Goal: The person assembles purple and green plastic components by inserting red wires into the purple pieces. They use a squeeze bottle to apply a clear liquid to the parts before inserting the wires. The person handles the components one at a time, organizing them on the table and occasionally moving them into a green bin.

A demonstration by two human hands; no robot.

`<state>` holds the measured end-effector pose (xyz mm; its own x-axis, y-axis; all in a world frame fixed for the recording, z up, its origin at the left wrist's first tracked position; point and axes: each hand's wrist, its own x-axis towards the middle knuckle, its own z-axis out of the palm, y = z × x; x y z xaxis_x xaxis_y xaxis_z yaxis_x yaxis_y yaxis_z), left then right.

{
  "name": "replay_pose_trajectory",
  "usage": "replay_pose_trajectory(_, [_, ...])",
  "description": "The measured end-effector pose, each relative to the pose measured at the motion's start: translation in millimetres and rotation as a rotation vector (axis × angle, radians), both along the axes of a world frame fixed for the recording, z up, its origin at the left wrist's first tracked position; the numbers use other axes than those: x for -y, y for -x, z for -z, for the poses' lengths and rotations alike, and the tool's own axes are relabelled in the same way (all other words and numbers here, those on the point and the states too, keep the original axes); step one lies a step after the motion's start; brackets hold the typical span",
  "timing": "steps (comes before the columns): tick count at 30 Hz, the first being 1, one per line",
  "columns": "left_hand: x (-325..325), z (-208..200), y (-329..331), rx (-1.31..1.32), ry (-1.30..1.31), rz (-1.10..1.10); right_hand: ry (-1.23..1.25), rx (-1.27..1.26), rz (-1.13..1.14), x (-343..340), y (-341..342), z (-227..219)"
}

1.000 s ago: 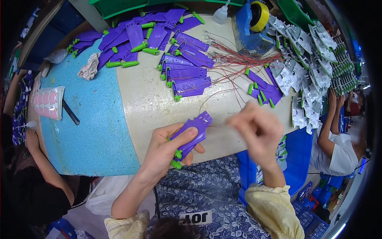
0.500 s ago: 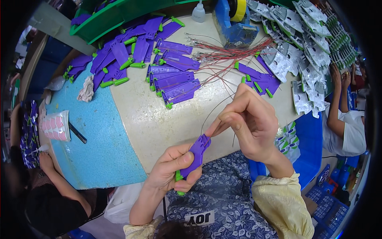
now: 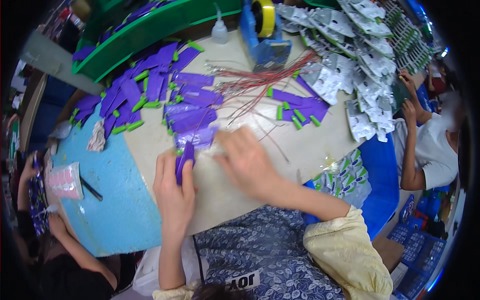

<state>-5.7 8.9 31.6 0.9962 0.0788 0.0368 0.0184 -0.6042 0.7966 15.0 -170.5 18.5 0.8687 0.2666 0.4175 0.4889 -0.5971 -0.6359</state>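
My left hand (image 3: 172, 192) is closed around a purple plastic piece (image 3: 185, 162) with a green end, tilted up on edge. It is just in front of a row of purple pieces (image 3: 192, 117) with green tips and thin wires laid across them. My right hand (image 3: 247, 160) hovers to the right of that row, its fingers smeared by motion, so whether it holds anything is unclear. Beyond it, a bundle of red wires (image 3: 270, 75) with bare-looking ends lies on the table. A smaller cluster of purple and green pieces (image 3: 305, 105) lies right of the wires.
A heap of purple pieces (image 3: 131, 92) lies left, before a green bin (image 3: 150, 40). Behind stand a squeeze bottle (image 3: 219, 32) and a blue tape dispenser (image 3: 270, 52). Grey-white shells (image 3: 372, 95) pile up right, above a blue bin (image 3: 385, 185). Co-workers sit at both sides.
Both hands have moved away from my body and leftward, toward the row of purple pieces. The right hand has come away from the held piece, whose wire no longer shows clearly.
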Motion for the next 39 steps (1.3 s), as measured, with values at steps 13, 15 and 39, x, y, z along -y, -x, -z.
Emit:
replay_pose_trajectory(13, [-34,-27,89,-0.150,0.026,0.405,0.461,0.111,-0.070,125,-59,-47])
replay_pose_trajectory(15, [-22,-25,89,-0.080,-0.040,0.551,0.178,0.060,-0.230,80,-36,-52])
replay_pose_trajectory(39, [-32,-25,44,-0.042,0.296,0.099,-0.604,-0.951,-0.379,-34,-3,-33])
